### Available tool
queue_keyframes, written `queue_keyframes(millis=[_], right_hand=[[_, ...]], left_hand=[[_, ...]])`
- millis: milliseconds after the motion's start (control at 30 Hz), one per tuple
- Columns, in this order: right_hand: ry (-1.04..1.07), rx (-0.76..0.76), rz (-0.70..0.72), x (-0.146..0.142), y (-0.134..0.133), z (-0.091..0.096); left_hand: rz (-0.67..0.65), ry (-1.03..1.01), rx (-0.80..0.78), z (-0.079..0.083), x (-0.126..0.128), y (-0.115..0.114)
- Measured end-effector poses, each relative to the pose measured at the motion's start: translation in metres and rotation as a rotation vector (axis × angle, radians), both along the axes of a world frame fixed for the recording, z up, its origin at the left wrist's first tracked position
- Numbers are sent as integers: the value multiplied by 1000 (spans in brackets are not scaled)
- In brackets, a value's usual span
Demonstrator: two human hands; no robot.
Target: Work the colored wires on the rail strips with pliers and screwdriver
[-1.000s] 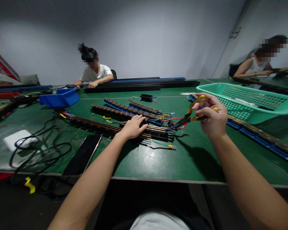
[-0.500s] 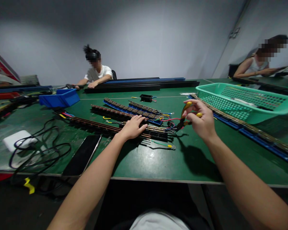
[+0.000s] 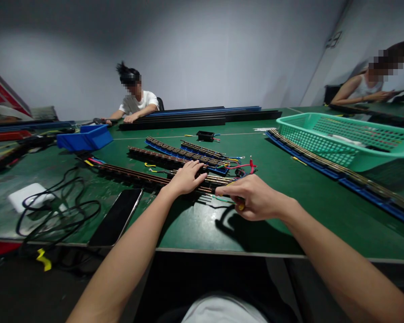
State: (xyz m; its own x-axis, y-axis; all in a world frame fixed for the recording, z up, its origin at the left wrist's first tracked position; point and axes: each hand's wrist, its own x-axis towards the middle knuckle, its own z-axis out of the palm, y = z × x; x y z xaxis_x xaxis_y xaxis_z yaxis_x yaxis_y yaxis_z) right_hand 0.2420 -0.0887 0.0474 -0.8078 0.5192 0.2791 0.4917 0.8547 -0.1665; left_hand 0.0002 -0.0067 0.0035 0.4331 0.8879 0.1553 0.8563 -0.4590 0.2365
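My left hand (image 3: pixel 186 178) lies flat, fingers spread, on a long dark strip with copper contacts (image 3: pixel 134 176) on the green table (image 3: pixel 289 197). My right hand (image 3: pixel 252 198) is low over the table just right of it, fingers curled shut, thumb and forefinger pointing at the strip's wired end. A bit of yellow (image 3: pixel 240 207) shows under those fingers. It looks like a handle of the pliers, which are otherwise hidden. A thin green wire (image 3: pixel 218 198) runs out from under that hand. Red, blue and yellow wires (image 3: pixel 242 167) fan out behind.
More contact strips (image 3: pixel 185 154) lie beyond. A teal basket (image 3: pixel 343 137) and long blue rails (image 3: pixel 340 172) are at the right. A phone (image 3: pixel 116 216), black cables (image 3: pixel 57 211) and a blue bin (image 3: pixel 84 137) are at the left. Two other people sit at the back.
My right hand came down and left from above the wires, with the pliers, to the table beside my left hand. The left hand has stayed on the strip.
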Motion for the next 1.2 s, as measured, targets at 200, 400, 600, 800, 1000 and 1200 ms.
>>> queue_keyframes(millis=[200, 400, 600, 800, 1000, 1200], right_hand=[[54, -29, -32, 2, 0, -3], [366, 53, -191, 8, 2, -3], [606, 70, -468, 13, 3, 3], [739, 86, -660, 18, 7, 6], [906, -41, -728, 29, 11, 8], [1018, -40, -686, 32, 12, 6]], left_hand=[[13, 7, -10, 3, 2, -2], [2, -1, 2, 1, 1, 0], [-3, -4, -6, 1, 1, 0], [7, -7, -9, 3, 1, -1], [2, 5, -14, 3, 0, 0], [-7, 0, -1, 0, -1, 2]])
